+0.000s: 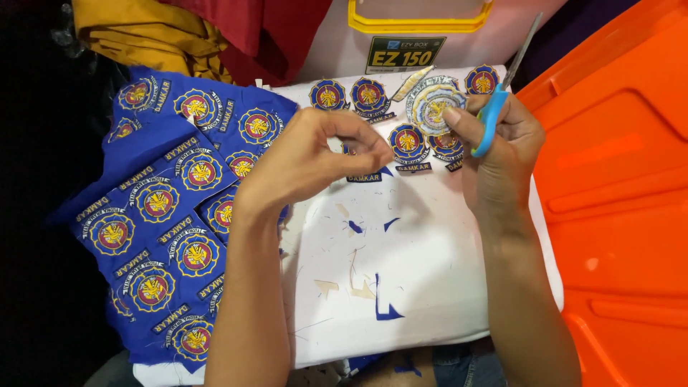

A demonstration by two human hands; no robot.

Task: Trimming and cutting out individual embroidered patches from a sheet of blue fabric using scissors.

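While right hand [502, 140] grips blue scissors [493, 115] and round patch [432, 106], left hand [308, 158] fingertips pinched nearly closed, contents unclear

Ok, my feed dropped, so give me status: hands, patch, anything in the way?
Right hand grips blue-handled scissors and a round patch. Left hand pinched, contents hidden. Cut patches and scraps on white board; nothing blocking.
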